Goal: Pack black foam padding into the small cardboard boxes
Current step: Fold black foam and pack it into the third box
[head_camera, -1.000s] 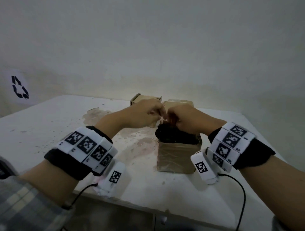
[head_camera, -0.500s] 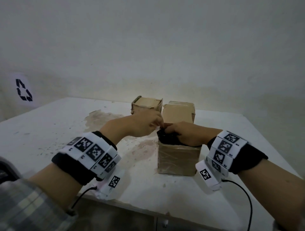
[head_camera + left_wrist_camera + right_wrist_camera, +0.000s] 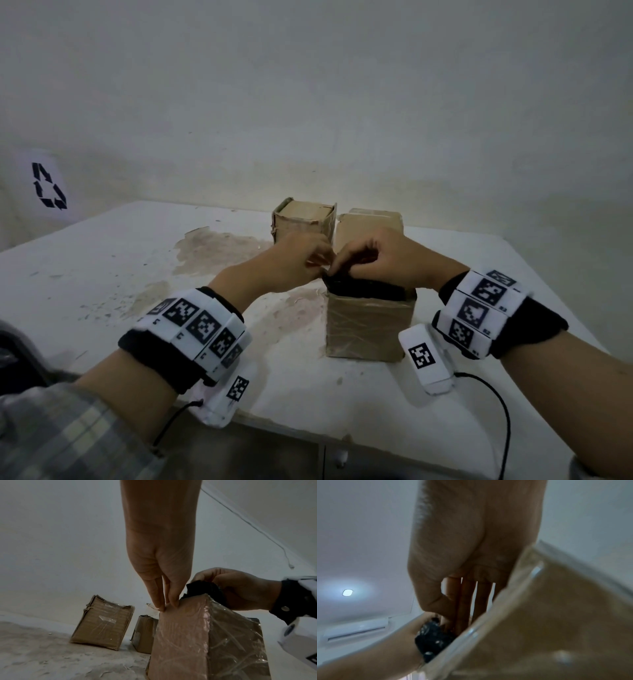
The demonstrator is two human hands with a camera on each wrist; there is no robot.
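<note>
Black foam padding (image 3: 363, 291) bulging from open top of near cardboard box (image 3: 368, 325), mid-bench (image 3: 102, 267)
Left hand (image 3: 301, 260) pinching near box's upper left rim, fingertips (image 3: 174, 602) pressed together on the cardboard
Right hand (image 3: 387, 260) curled over the foam, fingers gripping it
Two more cardboard boxes (image 3: 303, 219) just behind, side by side

Black wristbands (image 3: 534, 318) with white tag blocks, cabled cameras, plaid sleeve (image 3: 61, 442)
</note>
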